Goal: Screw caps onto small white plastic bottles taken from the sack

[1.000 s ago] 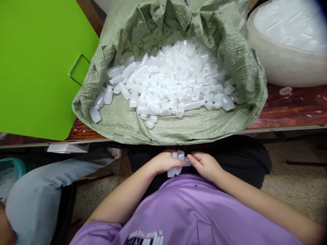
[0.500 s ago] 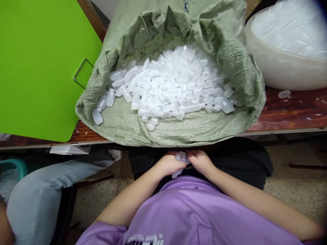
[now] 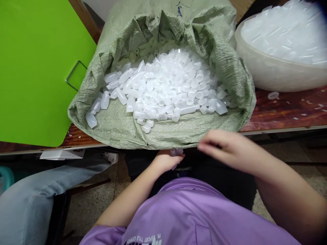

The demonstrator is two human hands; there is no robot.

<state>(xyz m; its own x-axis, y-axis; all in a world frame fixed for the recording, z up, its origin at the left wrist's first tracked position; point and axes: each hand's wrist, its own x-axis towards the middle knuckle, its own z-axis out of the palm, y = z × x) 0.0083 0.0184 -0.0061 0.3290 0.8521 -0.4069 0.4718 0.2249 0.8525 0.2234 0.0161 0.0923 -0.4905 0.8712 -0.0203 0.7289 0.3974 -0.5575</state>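
Much looks left: the heap in the one sack, on the desk, is beyond counting; what is finished cannot be told. The left hand clasps a few translucent pieces below the desk's front edge. Apart from it, the right hand curls by the sack's front lip (whether around anything, I cannot tell). One heaped bowl stands rightward.
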